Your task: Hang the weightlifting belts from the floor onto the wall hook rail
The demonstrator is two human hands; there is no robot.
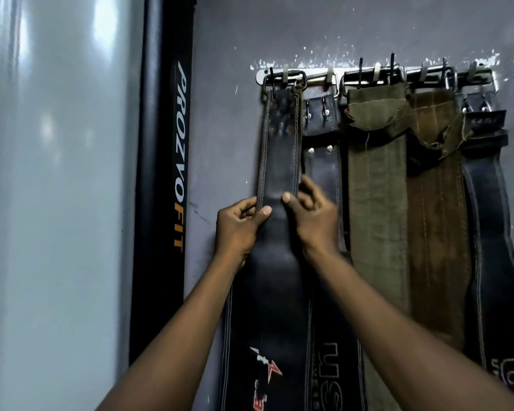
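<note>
Both hands hold the black belt (pixel 279 161) at the far left of the hook rail (pixel 374 74). The left hand (pixel 238 223) pinches the belt's left edge, thumb across the front and fingers curled behind; the right hand (pixel 312 215) does the same on the right edge, so each grip is closed on the strap at about the same height. The belt's long axis runs straight up and down: its buckle (pixel 285 80) sits above the hands at the leftmost hook, seemingly caught on it, and its wide part drops below the wrists out of view. Four more belts hang to its right: another black one (pixel 324 170), a green one (pixel 377 188), a brown one (pixel 436 209) and a dark one (pixel 487 203). Releasing looks like what remains, judging by the buckle.
</note>
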